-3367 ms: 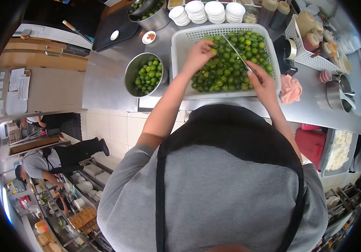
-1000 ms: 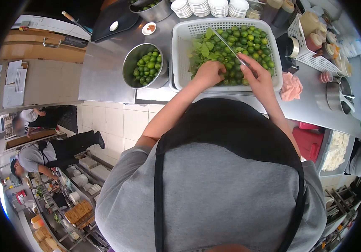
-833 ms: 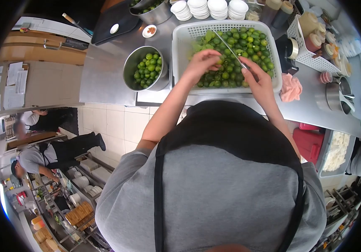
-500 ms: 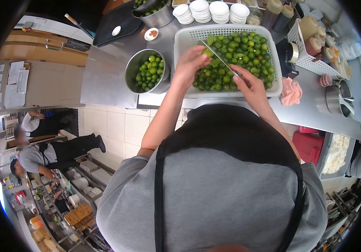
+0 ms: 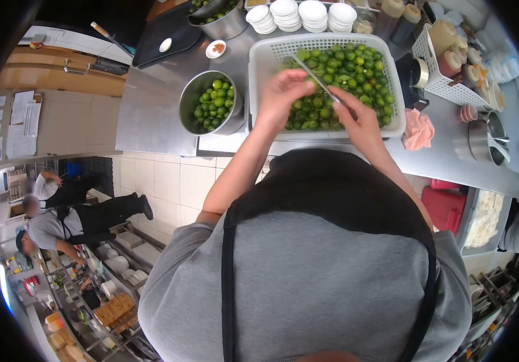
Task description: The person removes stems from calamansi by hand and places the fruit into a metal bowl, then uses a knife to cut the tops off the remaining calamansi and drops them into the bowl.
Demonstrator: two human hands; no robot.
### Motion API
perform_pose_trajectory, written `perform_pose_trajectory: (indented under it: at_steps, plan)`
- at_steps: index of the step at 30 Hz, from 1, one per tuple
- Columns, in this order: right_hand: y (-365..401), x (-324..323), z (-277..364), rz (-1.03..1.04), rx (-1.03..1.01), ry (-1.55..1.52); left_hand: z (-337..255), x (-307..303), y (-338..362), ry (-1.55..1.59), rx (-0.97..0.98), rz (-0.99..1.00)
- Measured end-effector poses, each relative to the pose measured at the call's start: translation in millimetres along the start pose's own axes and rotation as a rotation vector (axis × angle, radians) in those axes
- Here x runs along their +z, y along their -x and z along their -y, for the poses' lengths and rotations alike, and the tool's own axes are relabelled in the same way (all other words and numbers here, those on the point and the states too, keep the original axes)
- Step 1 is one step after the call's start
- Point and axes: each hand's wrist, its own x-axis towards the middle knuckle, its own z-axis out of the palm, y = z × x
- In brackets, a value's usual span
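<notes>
My right hand [image 5: 356, 116] is wrapped round the dark handle of a knife [image 5: 317, 78], whose thin blade points away and to the left. My left hand [image 5: 285, 96] pinches a small green lime [image 5: 310, 85] close beside the blade; motion blurs the fingertips and partly hides the fruit. Both hands are above a white perforated basket [image 5: 252, 66] heaped with green limes [image 5: 356, 66], some with leaves. A steel pot [image 5: 185, 108] left of the basket holds more limes [image 5: 216, 99].
Stacks of small white dishes [image 5: 313, 17] stand behind the basket. A pink cloth [image 5: 418, 130] lies at its right, near a white crate [image 5: 452, 90] of bottles. A small bowl [image 5: 215, 49] with reddish contents sits behind the pot. Two people [image 5: 54, 229] stand at left.
My left hand has shifted slightly right, its fingers now nearer the blade. The knife has turned a little and moved slightly right. The basket and pot stay in place.
</notes>
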Motion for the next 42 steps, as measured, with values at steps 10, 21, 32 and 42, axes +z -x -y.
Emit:
perform_pose_trajectory:
  at_steps: [10, 21, 32, 42]
  plan:
    - [10, 2, 4, 0.033, 0.004, -0.055, -13, -18, -17, 0.034, 0.12, -0.127]
    - [-5, 8, 1, -0.005, -0.012, 0.036, -9, -8, -6, -0.03, 0.044, -0.033]
    - [3, 4, -10, 0.03, -0.052, 0.125, -31, -93, -10, 0.313, 0.075, -0.233]
    - [7, -30, -27, -0.059, 0.164, 0.187, -19, -83, -6, -1.429, 0.001, -0.269]
